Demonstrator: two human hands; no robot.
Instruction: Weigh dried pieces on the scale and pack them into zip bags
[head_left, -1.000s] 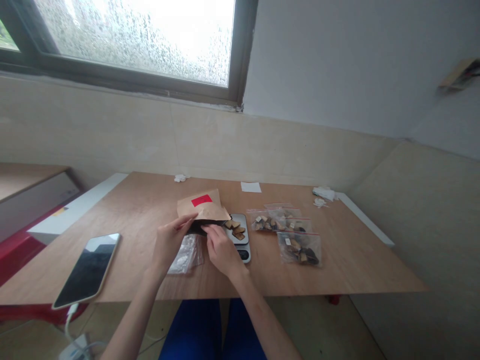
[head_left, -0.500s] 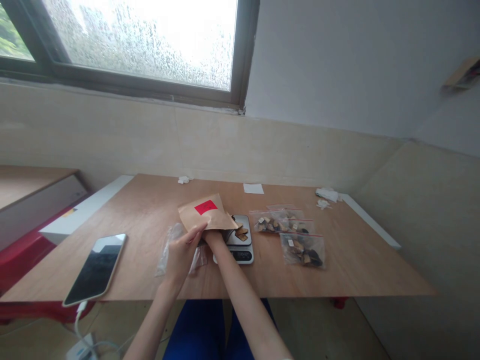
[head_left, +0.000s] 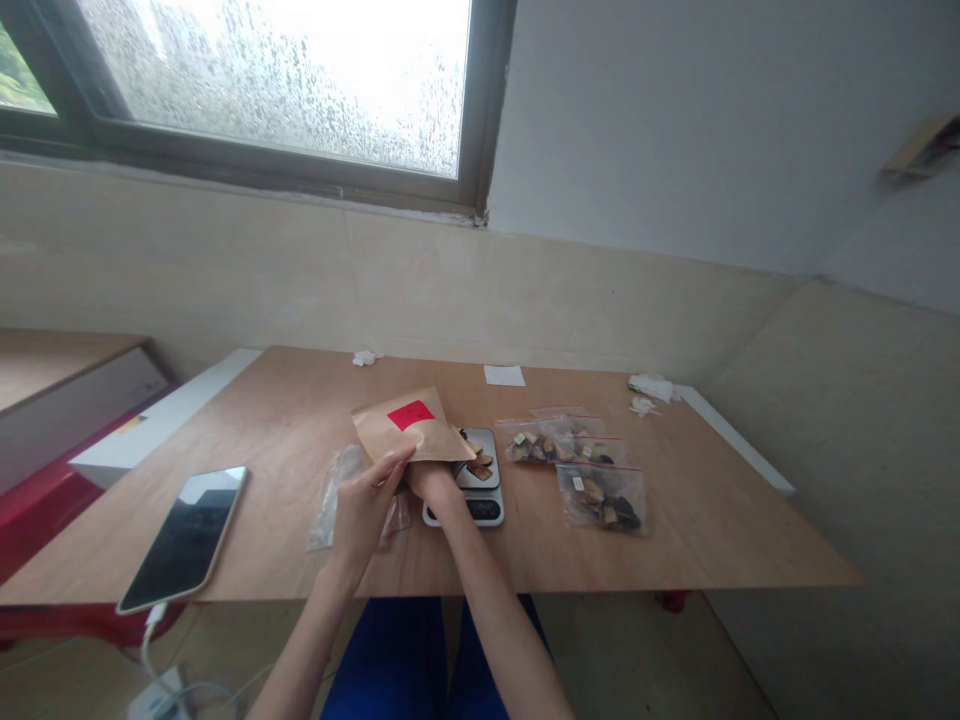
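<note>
A brown paper bag (head_left: 375, 430) with a red label is tilted in the air over the left part of a digital kitchen scale (head_left: 496, 490). My left hand (head_left: 371, 495) pinches the bag's near edge. Beneath the bag, my right hand (head_left: 435, 482) reaches toward its mouth; the bag hides its fingers, so what they hold does not show. Several brown dried slices (head_left: 481, 466) lie on the scale's plate. Left of the scale, partly behind my left hand, lie clear plastic bags (head_left: 327, 515).
Zip bags of dried pieces (head_left: 602, 500) lie right of the scale. A phone (head_left: 187, 535) with a white cable rests at the left edge. A white paper (head_left: 504, 376) and crumpled tissues (head_left: 652, 388) lie near the wall.
My right hand has drawn back slightly from under the paper bag, so more of its back shows. My left hand and the bag hold nearly the same place.
</note>
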